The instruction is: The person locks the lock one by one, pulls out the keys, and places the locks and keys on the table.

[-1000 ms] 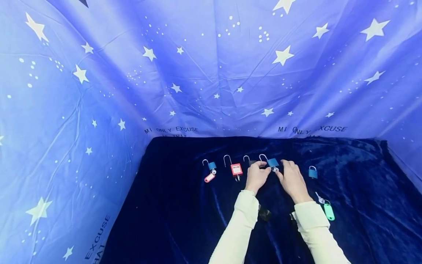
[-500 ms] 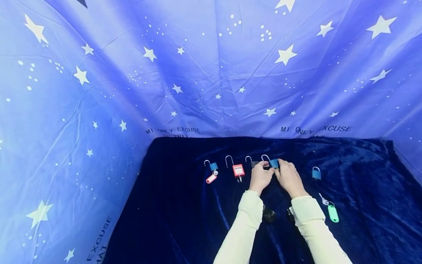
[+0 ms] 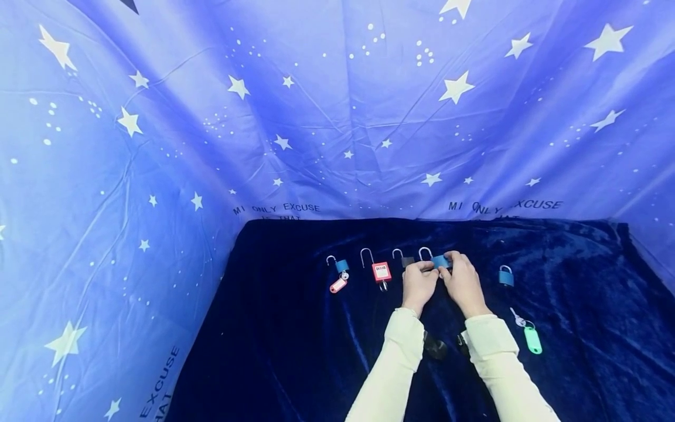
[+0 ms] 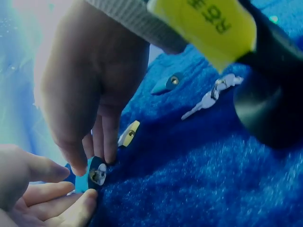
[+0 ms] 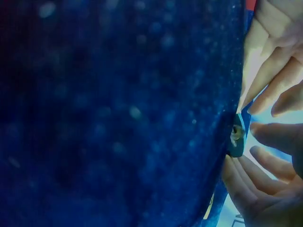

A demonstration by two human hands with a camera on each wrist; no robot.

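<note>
Both hands are at a blue padlock (image 3: 440, 261) whose shackle stands raised and swung to the left. My right hand (image 3: 464, 283) grips the body from the right, its thumb on one side and fingers on the other. From the left, my left hand (image 3: 420, 286) pinches the padlock's edge with thumb and fingertips. The padlock's (image 4: 85, 181) keyhole end shows silver metal in the left wrist view; whether a key sits in it I cannot tell. A black padlock (image 3: 408, 262) with a raised shackle lies just beyond the left fingers.
A red padlock (image 3: 381, 272) and a blue padlock (image 3: 342, 266) with a red-tagged key lie leftward. To the right are a closed blue padlock (image 3: 506, 276) and keys on a green tag (image 3: 532, 340). The left wrist view shows a yellow-ended padlock (image 4: 129, 134) beyond the right hand.
The right hand has moved left onto the blue padlock, closing the gap seen a second ago. The left hand stays at it. The whole head view has shifted slightly.
</note>
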